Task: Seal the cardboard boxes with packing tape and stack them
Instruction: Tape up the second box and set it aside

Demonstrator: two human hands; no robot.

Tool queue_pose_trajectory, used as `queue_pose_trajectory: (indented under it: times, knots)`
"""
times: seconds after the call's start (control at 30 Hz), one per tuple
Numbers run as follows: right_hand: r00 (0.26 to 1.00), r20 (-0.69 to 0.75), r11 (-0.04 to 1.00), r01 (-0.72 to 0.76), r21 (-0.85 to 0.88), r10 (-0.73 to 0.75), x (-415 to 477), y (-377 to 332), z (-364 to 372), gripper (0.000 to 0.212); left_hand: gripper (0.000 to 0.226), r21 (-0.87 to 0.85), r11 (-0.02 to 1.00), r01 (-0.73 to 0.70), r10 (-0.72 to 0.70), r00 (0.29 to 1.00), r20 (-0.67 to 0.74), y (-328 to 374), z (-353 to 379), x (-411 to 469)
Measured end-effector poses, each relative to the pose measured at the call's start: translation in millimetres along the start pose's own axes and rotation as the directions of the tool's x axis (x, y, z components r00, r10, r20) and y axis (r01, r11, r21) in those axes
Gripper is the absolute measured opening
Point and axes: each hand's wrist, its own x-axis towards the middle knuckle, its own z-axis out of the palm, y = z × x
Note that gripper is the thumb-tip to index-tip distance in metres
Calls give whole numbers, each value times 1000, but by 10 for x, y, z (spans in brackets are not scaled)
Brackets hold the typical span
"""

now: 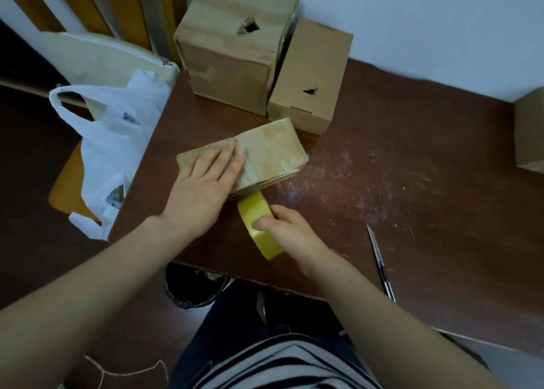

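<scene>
Taping the small flat box [259, 156] at frame centre.
Left hand [203, 185] flat, pinning light stiff cardboard; right hand [282, 226] gripping tape roll [256, 226].

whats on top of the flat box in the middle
The left hand lies flat on the flat box, over shiny tape. The box surface under the palm is hidden.

Left hand [203, 188] reaches forward on a bare, outstretched arm, palm down with fingers [226, 160] spread flat, while the right hand [284, 229] sits closer in, knuckles up, fingers curled tight in a grip, thumb tucked left.
</scene>
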Motion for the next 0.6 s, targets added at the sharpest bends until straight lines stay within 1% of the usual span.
queue_pose_trajectory:
  times: [0.03,0.07,0.1,0.13,0.17,0.2,0.23,0.27,0.3,0.33,0.37,0.4,0.43,0.47,0.5,0.53,0.6]
  knots:
    - [1000,3,999,4,39,-4,-10,11,-10,3,85,-52,997,53,-55,997,-56,64,-16,-86]
    - [1000,7,997,4,76,-5,-23,19,-23,3,78,-169,980,101,-121,987,-110,154,-26,-192]
    - [1000,8,995,5,97,-6,-34,25,-33,5,65,-350,922,168,-229,963,-141,249,-24,-302]
    - [1000,4,995,11,103,-12,-37,29,-47,8,46,-568,782,257,-376,921,-100,349,-41,-383]
    - [1000,-9,994,19,108,-18,-29,34,-64,12,29,-757,555,343,-511,859,14,449,-57,-416]
    - [999,-24,993,25,114,-23,-25,36,-78,15,19,-863,285,417,-588,787,186,533,-64,-397]
    - [999,-34,992,30,121,-27,-31,35,-85,17,19,-883,24,469,-606,709,361,593,-73,-350]
    - [999,-36,992,34,122,-30,-39,31,-88,20,26,-859,-188,477,-601,636,484,638,-84,-305]
    - [999,-34,993,34,116,-30,-41,31,-92,22,34,-815,-356,458,-587,569,576,686,-97,-272]
    - [999,-35,994,36,104,-32,-53,36,-92,25,39,-761,-473,444,-564,510,649,739,-106,-269]
    - [998,-46,995,49,90,-45,-63,40,-93,29,43,-702,-545,458,-517,476,711,796,-107,-282]
    - [995,-67,994,76,72,-72,-65,43,-94,36,47,-640,-585,498,-435,473,766,863,-118,-288]
    - [991,-90,993,106,58,-101,-63,46,-93,46,50,-580,-604,547,-334,487,807,921,-128,-279]
    - [987,-109,991,128,47,-122,-61,49,-90,55,50,-542,-620,567,-262,501,825,951,-135,-247]
    - [983,-123,989,139,42,-133,-60,56,-88,63,46,-537,-634,556,-249,511,823,942,-121,-185]
    - [982,-129,989,143,45,-137,-66,74,-82,68,39,-551,-642,533,-280,506,816,909,-118,-110]
    - [983,-127,986,144,78,-133,-93,136,-63,71,27,-566,-621,542,-335,469,817,820,-114,4]
